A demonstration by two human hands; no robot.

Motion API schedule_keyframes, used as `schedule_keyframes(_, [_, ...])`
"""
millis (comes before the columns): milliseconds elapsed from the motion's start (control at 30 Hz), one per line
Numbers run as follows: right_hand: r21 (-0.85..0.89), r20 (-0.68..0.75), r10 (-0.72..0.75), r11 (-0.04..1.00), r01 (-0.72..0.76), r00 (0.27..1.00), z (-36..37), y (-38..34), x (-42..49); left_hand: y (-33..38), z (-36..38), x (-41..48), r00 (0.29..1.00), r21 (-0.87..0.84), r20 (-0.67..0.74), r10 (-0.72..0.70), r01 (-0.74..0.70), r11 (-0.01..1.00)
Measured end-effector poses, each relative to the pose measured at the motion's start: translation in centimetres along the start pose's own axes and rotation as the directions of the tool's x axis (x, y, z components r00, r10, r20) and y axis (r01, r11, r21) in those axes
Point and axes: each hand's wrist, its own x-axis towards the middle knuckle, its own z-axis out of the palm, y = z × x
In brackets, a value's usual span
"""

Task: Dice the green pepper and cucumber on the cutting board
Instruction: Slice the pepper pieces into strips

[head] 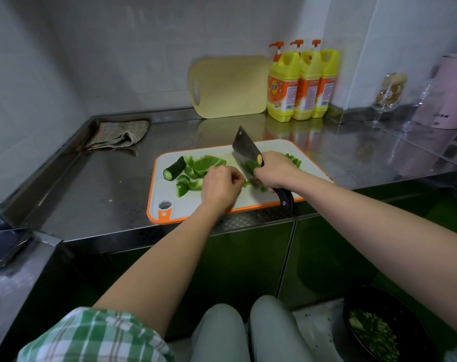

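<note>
While the left hand (221,185), centre frame, pins a thin green pepper strip (247,183) under curled fingertips to steady it, the right hand (274,169) grips the black-handled steel cleaver (245,150). Farther left on the orange-rimmed white cutting board (166,190) wait pepper chunks (204,164) and a dark cucumber stub (174,168).

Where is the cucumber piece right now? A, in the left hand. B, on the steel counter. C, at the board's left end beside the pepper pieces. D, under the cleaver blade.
C: the cucumber piece lies at the left end of the cutting board, next to the green pepper pieces, clear of the cleaver.
</note>
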Motion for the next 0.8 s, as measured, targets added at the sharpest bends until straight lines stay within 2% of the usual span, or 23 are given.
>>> schedule_keyframes(133, [0.011,0.031,-0.003,1.0,0.003,1.0,-0.9,0.2,-0.4,0.0,0.2,0.4,1.0,-0.027,0.019,0.002,-0.001,1.0])
schedule_keyframes(300, [-0.056,0.107,0.02,0.998,-0.014,0.994,-0.6,-0.7,-1.0,-0.1,0.4,0.4,1.0,-0.038,0.006,0.007,-0.006,0.999])
schedule_keyframes(633, [0.013,0.005,0.025,1.0,-0.025,1.0,-0.2,-0.2,-0.2,-0.5,0.3,0.3,0.999,-0.054,-0.018,0.04,-0.041,0.998])
schedule_keyframes(800, [-0.002,0.069,0.009,1.0,-0.009,0.998,-1.2,-0.3,-0.7,-0.6,0.4,0.3,0.998,-0.058,-0.037,0.05,-0.052,0.997])
